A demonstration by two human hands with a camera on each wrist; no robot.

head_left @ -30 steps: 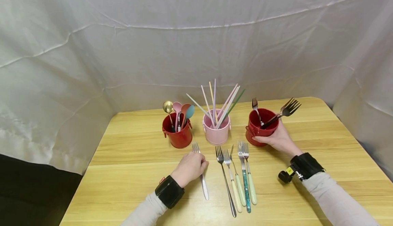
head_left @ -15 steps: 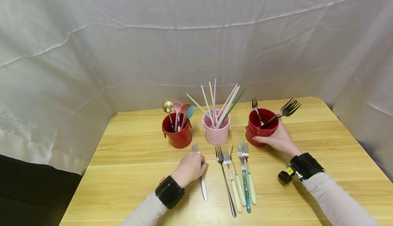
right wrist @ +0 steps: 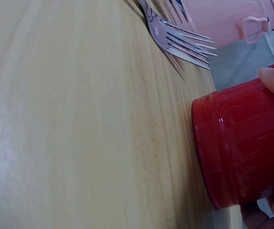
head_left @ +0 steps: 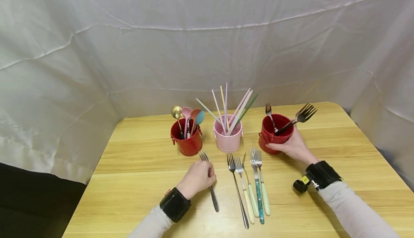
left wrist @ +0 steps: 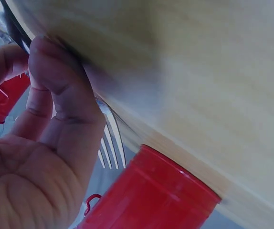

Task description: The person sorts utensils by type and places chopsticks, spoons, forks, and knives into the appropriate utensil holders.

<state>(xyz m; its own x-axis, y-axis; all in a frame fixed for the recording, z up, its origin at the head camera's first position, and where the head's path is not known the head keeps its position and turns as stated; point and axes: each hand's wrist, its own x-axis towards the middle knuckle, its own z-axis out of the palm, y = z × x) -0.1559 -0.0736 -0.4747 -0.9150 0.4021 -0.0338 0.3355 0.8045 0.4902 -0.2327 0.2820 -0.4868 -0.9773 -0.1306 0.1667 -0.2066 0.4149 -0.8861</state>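
Note:
My left hand [head_left: 196, 178] pinches a metal fork [head_left: 215, 200] by its middle, tines pointing away; the hand covers part of the shaft. In the left wrist view the fork's tines [left wrist: 112, 136] show past the fingers, near a red bucket. My right hand [head_left: 297, 146] holds the right-hand red bucket [head_left: 269, 145] around its side. Several dark forks [head_left: 305, 114] lean out of that bucket to the right, and a smaller fork [head_left: 269, 110] stands at its left. In the right wrist view, fingers grip the red bucket [right wrist: 242, 143] at two sides.
Between the hands lie several forks [head_left: 254, 169] and a knife [head_left: 249, 184], side by side. Behind them stands a pink bucket [head_left: 228, 143] of colored sticks [head_left: 242, 110]. Left of it, another red bucket [head_left: 189, 147] holds several spoons [head_left: 195, 114]. A grey curtain [head_left: 207, 58] hangs behind the table.
The left hand has shifted slightly left and turned, and the fork in it has tilted, its tines now further left. My right hand and its bucket have stayed put.

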